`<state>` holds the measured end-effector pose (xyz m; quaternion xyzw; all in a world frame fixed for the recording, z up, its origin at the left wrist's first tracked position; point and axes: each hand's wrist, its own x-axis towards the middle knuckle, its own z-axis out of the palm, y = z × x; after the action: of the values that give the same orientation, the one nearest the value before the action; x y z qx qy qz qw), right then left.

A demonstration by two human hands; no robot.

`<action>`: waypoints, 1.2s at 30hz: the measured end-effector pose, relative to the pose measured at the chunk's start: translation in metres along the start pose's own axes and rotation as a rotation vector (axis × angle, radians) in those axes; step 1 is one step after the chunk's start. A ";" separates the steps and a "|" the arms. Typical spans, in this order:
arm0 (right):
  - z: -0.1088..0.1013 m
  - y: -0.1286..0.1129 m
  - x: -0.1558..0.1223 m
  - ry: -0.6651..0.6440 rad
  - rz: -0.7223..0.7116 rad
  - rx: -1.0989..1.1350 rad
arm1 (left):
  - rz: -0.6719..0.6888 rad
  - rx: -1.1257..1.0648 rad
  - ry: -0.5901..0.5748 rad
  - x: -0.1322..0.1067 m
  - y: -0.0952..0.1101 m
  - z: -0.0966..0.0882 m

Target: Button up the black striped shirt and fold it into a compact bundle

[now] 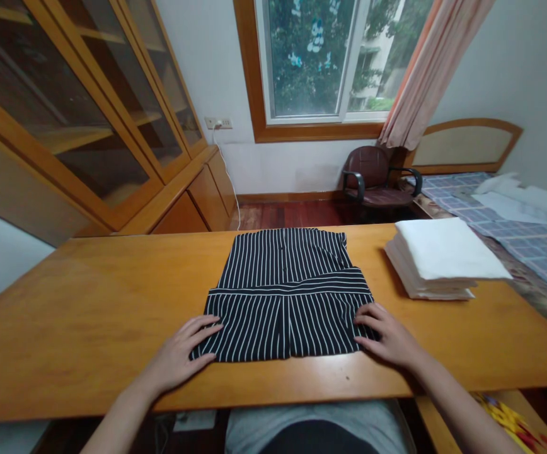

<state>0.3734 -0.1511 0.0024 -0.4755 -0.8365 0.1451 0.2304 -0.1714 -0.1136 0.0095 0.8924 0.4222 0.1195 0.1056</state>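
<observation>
A black garment with white stripes [254, 321] lies folded on the wooden table in front of me. It has a waistband-like seam across its middle and small buttons along its upper part. My left hand [186, 350] rests at its lower left corner, fingers spread over the edge of the cloth and thumb near the bottom hem. At the opposite corner, my right hand [383, 335] touches the right edge with its fingers apart and slightly bent. Both hands are open, and neither one grips the cloth.
To the right on the wooden table [89, 321] stands a stack of folded white cloths [448, 252]. A glass-door cabinet [113, 107] is at the left. Beyond the table are a brown armchair [372, 173], a window [311, 63] and a bed [529, 221].
</observation>
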 end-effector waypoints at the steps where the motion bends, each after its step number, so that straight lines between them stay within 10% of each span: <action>1: 0.000 0.003 0.000 0.004 -0.002 -0.012 | 0.004 0.007 -0.021 0.000 0.000 0.001; 22: -0.006 0.043 -0.023 0.108 -0.005 -0.088 | 0.072 -0.076 0.105 0.008 -0.030 0.006; 36: -0.075 -0.005 0.000 0.381 0.280 0.444 | -0.335 -0.466 0.297 -0.008 0.003 -0.078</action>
<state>0.4090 -0.1523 0.0685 -0.5426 -0.6528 0.2625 0.4587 -0.1978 -0.1145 0.0833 0.7350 0.5354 0.3229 0.2624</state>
